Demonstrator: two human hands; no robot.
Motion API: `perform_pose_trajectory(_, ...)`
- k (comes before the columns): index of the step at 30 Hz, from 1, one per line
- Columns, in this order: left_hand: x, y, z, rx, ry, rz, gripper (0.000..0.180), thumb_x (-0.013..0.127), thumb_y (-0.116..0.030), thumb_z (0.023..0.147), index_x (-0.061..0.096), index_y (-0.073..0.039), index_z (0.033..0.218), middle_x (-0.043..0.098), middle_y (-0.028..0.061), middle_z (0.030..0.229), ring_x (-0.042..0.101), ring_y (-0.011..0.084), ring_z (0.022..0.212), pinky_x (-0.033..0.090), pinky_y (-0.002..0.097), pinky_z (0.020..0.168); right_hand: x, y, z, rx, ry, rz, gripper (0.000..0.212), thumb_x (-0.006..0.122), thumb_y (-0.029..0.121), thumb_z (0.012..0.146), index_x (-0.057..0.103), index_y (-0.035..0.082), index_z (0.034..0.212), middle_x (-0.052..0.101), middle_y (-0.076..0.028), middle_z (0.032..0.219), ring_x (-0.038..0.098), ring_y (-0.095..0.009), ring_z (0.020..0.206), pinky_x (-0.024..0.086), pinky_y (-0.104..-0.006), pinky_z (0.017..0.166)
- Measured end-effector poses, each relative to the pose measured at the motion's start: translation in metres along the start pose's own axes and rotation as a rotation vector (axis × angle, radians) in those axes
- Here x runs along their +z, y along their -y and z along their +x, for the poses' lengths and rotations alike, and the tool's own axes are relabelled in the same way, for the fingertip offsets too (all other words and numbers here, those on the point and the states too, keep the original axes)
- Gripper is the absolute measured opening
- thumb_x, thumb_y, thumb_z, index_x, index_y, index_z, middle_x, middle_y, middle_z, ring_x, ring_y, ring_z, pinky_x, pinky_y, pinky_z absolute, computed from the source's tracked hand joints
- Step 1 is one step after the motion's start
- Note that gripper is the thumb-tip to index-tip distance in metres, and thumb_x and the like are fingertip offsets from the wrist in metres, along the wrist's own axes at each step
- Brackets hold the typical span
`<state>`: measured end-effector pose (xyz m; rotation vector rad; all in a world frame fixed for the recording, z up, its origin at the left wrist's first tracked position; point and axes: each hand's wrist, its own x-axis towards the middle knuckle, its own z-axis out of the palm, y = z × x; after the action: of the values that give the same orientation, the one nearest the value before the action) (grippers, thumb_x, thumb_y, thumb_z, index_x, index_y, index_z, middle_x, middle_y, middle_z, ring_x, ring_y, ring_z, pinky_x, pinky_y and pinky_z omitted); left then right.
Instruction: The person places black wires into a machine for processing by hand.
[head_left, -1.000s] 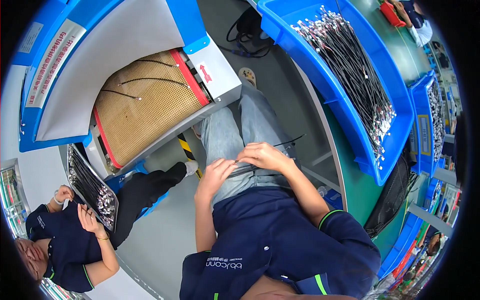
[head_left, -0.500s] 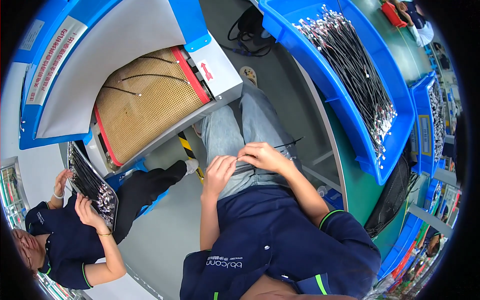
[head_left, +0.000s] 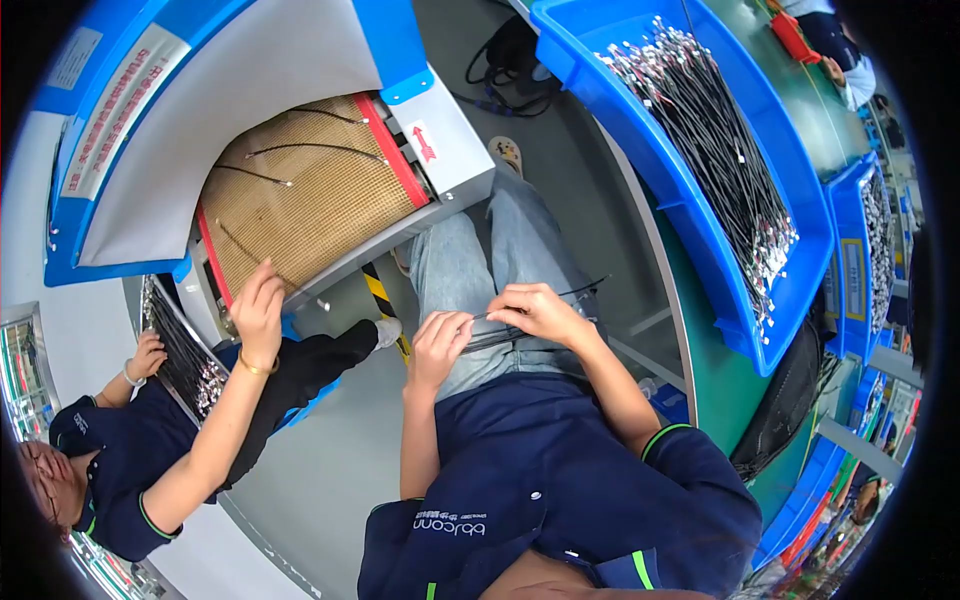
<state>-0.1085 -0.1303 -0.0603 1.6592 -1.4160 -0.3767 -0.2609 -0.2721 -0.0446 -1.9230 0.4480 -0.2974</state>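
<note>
Over my lap, a thin black cable (head_left: 589, 286) runs through my hands, its free end sticking out to the right. My left hand (head_left: 438, 345) pinches it between thumb and fingertips. Close beside it, my right hand (head_left: 535, 312) grips the same cable with bent fingers, and a short dark stretch shows between the two hands. Several more black cables (head_left: 490, 342) lie across my thighs just below the hands. The fingers cover most of the cable's detail.
At the left stands a machine with a brown mesh belt (head_left: 320, 190) carrying black cables. A co-worker's hand (head_left: 258, 315) reaches to its near edge, beside a tray of cables (head_left: 178, 338). At the right, a blue bin (head_left: 640, 150) of cables rests on a green table (head_left: 715, 375).
My hands have drawn slightly apart, showing more cable between them. The co-worker's one hand has moved from the tray up to the belt's edge. The view has shifted a little.
</note>
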Motion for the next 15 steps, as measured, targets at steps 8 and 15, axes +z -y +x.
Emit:
perform_pose_trajectory(8,-0.058,0.019,-0.005,-0.163,-0.021,-0.043,0.012,0.07,-0.003,0.075,0.061,-0.003,0.084,0.062,0.0084,0.078,0.06,0.0243,0.071,0.047,0.0326,0.062,-0.001,0.024,0.016,0.119,0.047,-0.088,0.012,0.066,0.011,0.081,0.064,0.003,0.09,0.065,-0.012,0.084,0.064,-0.026,0.076,0.05,-0.0339,0.065)
perform_pose_trajectory(15,-0.102,0.043,-0.018,-0.474,-0.134,-0.257,0.023,0.067,0.0,0.08,0.062,-0.001,0.102,0.067,0.007,0.088,0.063,0.0119,0.081,0.052,0.0257,0.073,0.018,0.063,0.038,0.113,-0.038,-0.138,0.011,0.067,0.009,0.081,0.067,0.002,0.088,0.063,-0.01,0.079,0.061,-0.023,0.068,0.047,-0.0295,0.06)
